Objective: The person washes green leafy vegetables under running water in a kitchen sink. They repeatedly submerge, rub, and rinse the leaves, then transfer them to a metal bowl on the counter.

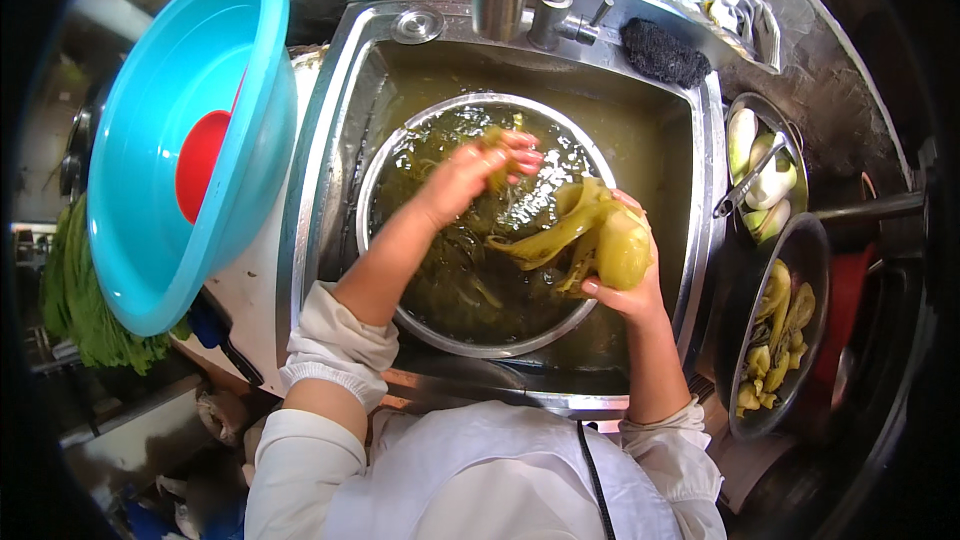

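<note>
Over the right side of a round metal basin (487,350), my right hand (640,275) is closed around a yellow-green head of pickled mustard greens (622,248). Its thick base lies in my palm, and the limp leaves trail left toward the water. My left hand (462,178) is above the basin's middle, fingers curled around a small yellow-green piece of the greens (497,178), partly hidden by the fingers. Murky water fills the basin, with darker leaves (450,265) under the surface. The basin sits in a metal sink (705,190) holding cloudy yellowish water.
A tilted turquoise tub (130,190) with a red item (203,165) stands left, by leafy greens (75,290) and a dark-handled tool (225,335). A faucet (550,15) and black scrubber (665,52) are behind. At right are a bowl of pale vegetables (772,183) and a pan of pickled greens (775,340).
</note>
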### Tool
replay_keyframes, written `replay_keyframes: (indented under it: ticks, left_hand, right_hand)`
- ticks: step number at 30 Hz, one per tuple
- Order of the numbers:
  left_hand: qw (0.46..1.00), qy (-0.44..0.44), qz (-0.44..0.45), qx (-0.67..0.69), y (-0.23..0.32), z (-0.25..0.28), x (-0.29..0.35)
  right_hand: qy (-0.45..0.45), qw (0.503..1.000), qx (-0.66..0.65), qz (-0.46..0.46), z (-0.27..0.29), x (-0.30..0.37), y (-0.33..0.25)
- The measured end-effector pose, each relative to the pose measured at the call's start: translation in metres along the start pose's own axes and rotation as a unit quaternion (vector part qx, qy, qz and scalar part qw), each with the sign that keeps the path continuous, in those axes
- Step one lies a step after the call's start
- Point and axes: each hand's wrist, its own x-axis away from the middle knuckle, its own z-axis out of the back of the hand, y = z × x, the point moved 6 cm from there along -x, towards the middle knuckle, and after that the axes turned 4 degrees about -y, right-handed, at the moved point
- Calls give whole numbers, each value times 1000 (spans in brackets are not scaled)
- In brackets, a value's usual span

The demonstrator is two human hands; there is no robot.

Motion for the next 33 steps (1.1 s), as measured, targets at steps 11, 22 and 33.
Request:
replay_keyframes:
  ticks: [11,22,33]
  left_hand:
    - [994,63,-91,11,-1,-78,38]
    - [995,-72,-52,52,32,-87,5]
    - [967,-153,191,71,-26,-74,41]
  right_hand:
    - [-87,991,94,-33,-39,-14,-28]
    - [83,986,-143,3,-24,-20,-29]
    - [173,909,-380,5,36,-53,-22]
